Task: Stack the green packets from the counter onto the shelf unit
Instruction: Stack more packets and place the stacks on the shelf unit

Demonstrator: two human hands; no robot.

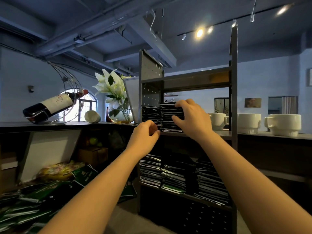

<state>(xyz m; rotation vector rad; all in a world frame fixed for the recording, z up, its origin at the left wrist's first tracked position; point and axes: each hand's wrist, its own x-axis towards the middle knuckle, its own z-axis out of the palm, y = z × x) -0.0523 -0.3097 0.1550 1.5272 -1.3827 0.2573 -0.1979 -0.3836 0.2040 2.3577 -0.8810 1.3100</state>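
Right hand (190, 117): clamped on a stack (170, 115) of packets on the middle shelf, fingers (181, 103) curled over its top, thumb pressed against the front face part-way down. Left hand (145, 132): fingers curled in at the shelf's front lip, just below and left of that stack's base. Too dark to tell whether it pinches a packet edge or holds nothing. A second stack (151, 114) stands just beside on the left, against the perforated side panel of the shelf unit (234, 102). The lower shelf holds three stacks (176, 176) side by side. Supply: loose green packets (42, 195) lie in a heap on the counter (128, 217), down and to the left of both hands, flat, long edges pointing in mixed directions. Judgement: the left hand is nearer the heap, so the next pickup suits it, a reach down-left, with the right hand steadying the stack. Task well along; heap not yet cleared.
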